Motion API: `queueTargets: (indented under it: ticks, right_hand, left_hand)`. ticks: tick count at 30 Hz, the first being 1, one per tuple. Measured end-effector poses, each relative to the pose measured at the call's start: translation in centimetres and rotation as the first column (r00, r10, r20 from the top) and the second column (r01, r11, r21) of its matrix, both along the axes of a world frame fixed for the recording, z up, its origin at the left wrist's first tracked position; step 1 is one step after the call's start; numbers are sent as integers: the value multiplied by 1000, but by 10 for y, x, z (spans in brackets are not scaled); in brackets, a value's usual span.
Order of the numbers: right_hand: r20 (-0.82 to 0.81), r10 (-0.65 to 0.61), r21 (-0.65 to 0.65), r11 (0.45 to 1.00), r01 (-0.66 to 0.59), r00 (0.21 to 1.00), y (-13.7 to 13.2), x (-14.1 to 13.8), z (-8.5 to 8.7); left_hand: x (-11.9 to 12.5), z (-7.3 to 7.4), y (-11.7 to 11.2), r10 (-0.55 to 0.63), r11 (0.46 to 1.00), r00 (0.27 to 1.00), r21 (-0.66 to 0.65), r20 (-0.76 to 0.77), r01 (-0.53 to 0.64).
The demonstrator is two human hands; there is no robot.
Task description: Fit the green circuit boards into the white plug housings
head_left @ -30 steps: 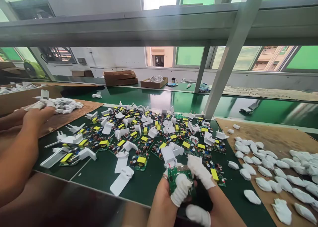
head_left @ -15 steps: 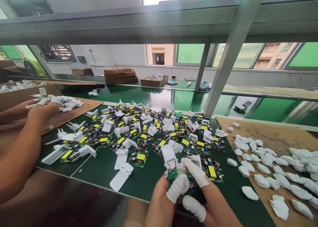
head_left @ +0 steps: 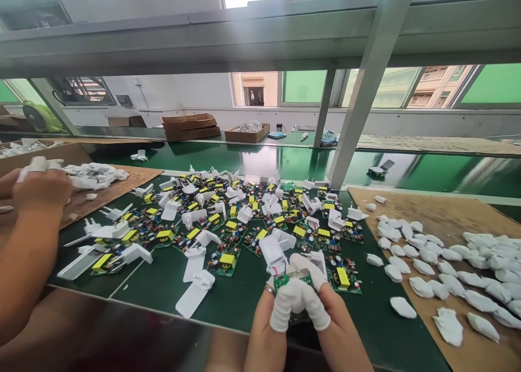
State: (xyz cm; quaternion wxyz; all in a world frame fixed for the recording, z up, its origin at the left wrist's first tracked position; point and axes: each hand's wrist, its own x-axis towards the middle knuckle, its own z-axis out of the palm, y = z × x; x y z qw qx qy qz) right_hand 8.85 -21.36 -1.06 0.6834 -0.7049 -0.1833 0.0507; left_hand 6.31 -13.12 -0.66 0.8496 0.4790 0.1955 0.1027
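The operator's left hand (head_left: 264, 311) and right hand (head_left: 329, 307) pinch a green rectangular printed circuit board (head_left: 280, 281), from 7 and 5 o'clock respectively; their white-fabric-covered thumbs (head_left: 281, 307) meet over it. With the board as clock centre, a white rectangular plastic housing (head_left: 272, 251) lies just beyond, at 11 o'clock. Small white oblong pieces (head_left: 448, 269) cover brown sheeting (head_left: 431, 342) at 3 o'clock.
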Motion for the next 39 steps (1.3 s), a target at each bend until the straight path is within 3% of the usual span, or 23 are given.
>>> queueTargets:
  ticks: [5,9,12,15,20,23,28,32,34,39]
  right_hand:
    - [43,-6,46,999,4,999,-1,3,-7]
    - [26,-80,110,991,77,996,5,-1,-8]
    - [87,-117,19,993,116,989,6,-2,-9]
    - [167,-32,-124,991,54,985,-2,0,-10]
    - [183,50,-149,989,-22,982,-15,1,-8]
    - [104,9,-83,997,0,995,-15,0,-6]
    - [25,-45,-37,998,46,999,-11,4,-2]
    - [-34,-18,-49,999,16,999,-11,8,2]
    - [-36,-9,-44,999,7,999,-12,9,3]
    - [-38,25,-20,999,-26,999,-14,8,4]
  left_hand:
    - [1,-3,-3,50,997,999,51,-14,-49]
    - [3,-4,-2,99,995,994,22,-53,-98]
    - [4,3,-1,66,988,993,-130,-102,-79]
    - [5,12,0,18,961,990,-269,-138,-55]
    - [5,16,2,-8,945,991,-325,-133,-36]
    - [3,13,4,-59,962,993,-271,-106,28]
    - [-2,8,6,-217,975,976,53,30,215]
    - [-3,7,6,-233,938,967,287,104,195]
    - [-4,6,5,-230,941,962,288,150,180]
    - [-7,10,5,-224,974,971,-2,81,225]
